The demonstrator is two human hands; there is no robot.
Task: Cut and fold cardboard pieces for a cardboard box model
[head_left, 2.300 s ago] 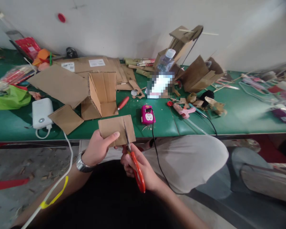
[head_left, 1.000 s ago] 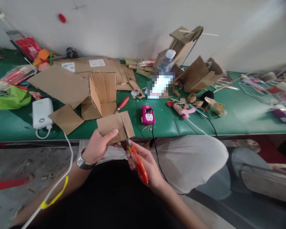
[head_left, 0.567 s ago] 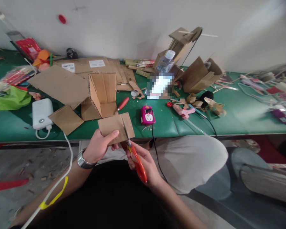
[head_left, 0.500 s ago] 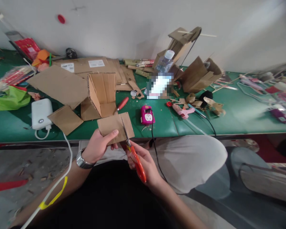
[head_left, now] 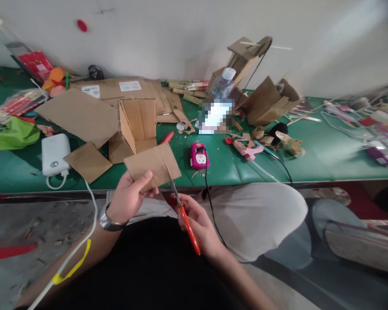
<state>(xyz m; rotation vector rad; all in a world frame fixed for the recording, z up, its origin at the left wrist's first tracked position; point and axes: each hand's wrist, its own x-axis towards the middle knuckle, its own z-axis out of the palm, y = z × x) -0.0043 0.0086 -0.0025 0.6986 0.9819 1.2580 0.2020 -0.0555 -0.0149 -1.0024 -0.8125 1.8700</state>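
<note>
Between the thumb and fingers of my left hand (head_left: 131, 196) is a small rectangular piece of cardboard (head_left: 150, 165), held tilted just over the table's front edge. My right hand (head_left: 197, 219) is closed around the orange handles of a pair of scissors (head_left: 189, 230). The blades reach up to the cardboard's lower right part, where a line runs across the piece; how deep they sit in it I cannot tell. Behind the cardboard, a red handle (head_left: 168, 137) shows in part, beside an open-sided cardboard box (head_left: 137, 125).
On the green table (head_left: 226, 172) are a white power bank (head_left: 55, 153), a loose cardboard square (head_left: 88, 162), a magenta socket block (head_left: 198, 156) with a black cord, and a pink glue gun (head_left: 248, 150). A plastic bottle (head_left: 223, 86) and cardboard structures stand farther back.
My left hand has shifted slightly left and raised the cardboard, which is turned a little. The scissors have drawn down and right, with more blade showing below the cardboard.
</note>
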